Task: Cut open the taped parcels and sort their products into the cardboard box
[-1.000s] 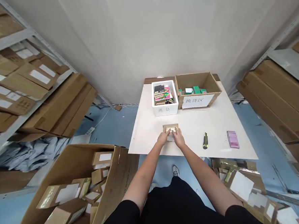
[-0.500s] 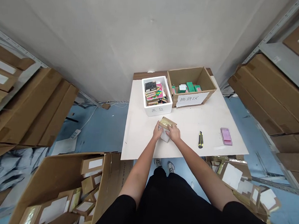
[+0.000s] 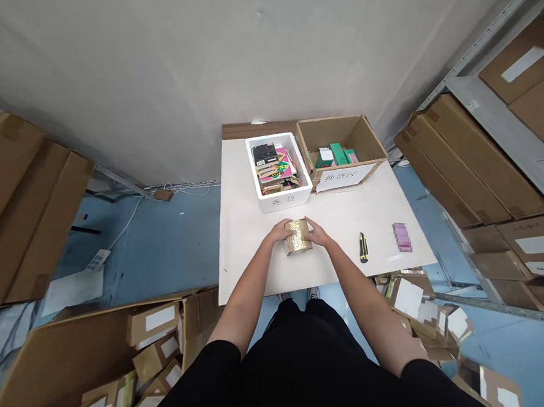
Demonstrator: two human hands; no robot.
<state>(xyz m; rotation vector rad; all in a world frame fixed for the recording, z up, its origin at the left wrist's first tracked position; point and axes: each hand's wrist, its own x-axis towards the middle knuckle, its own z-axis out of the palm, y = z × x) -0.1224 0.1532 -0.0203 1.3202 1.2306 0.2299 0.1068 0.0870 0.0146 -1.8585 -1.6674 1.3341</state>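
A small taped cardboard box (image 3: 298, 236) rests on the white table (image 3: 250, 251), held between both my hands. My left hand (image 3: 280, 231) grips its left side with fingers curled round it. My right hand (image 3: 316, 232) grips its right side the same way. A yellow and black utility knife (image 3: 363, 246) lies on the table to the right of my right hand, apart from it.
At the table's far edge stand a white foam bin (image 3: 276, 197) of packets and an open labelled cardboard box (image 3: 343, 165). A pink item (image 3: 402, 236) lies far right. A big carton of small parcels (image 3: 106, 353) sits at lower left; loose parcels (image 3: 426, 311) and shelves flank the right.
The small box has been turned over between my hands and now shows its shiny taped side. The view has swung to the right.
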